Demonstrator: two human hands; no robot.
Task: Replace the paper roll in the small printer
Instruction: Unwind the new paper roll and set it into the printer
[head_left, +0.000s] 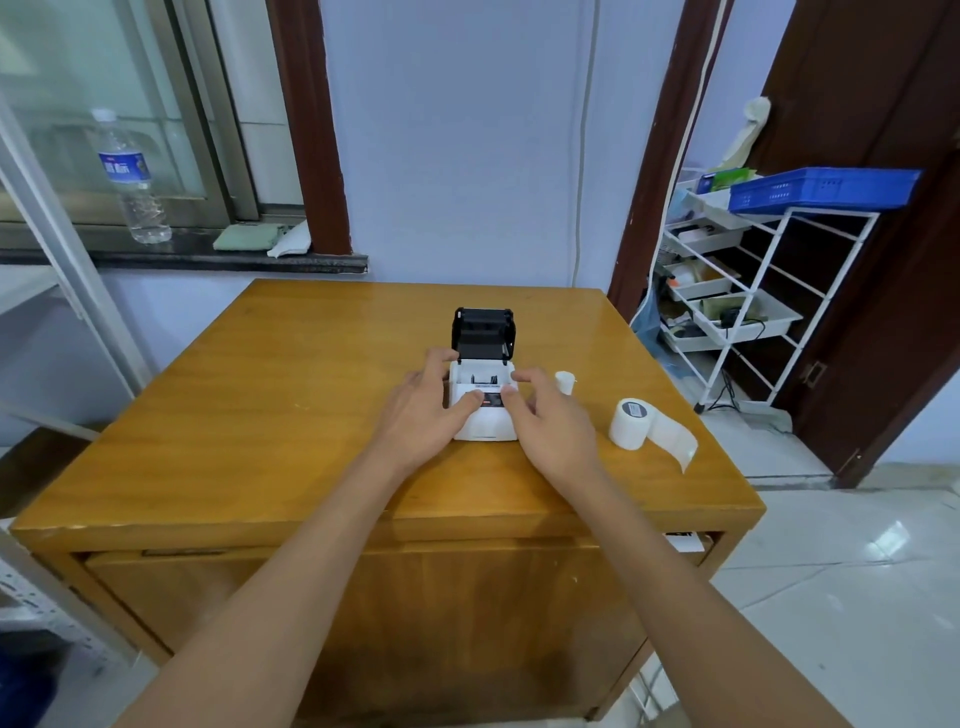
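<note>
A small white printer (488, 422) sits mid-table with its black lid (483, 332) swung up at the back, showing a paper bay with no roll visible in it. My left hand (423, 402) rests against the printer's left side, thumb on its top panel. My right hand (550, 415) lies at its right side, fingers spread, thumb near the dark panel. A small, nearly bare roll core (565, 382) stands just right of the printer. A full white paper roll (631, 423) lies further right, its loose end trailing toward the table's right edge.
The wooden table (260, 415) stands against a pale wall. A water bottle (132, 176) is on the window sill at the left. A white wire rack (748, 291) with trays and a blue basket (821, 187) stands to the right.
</note>
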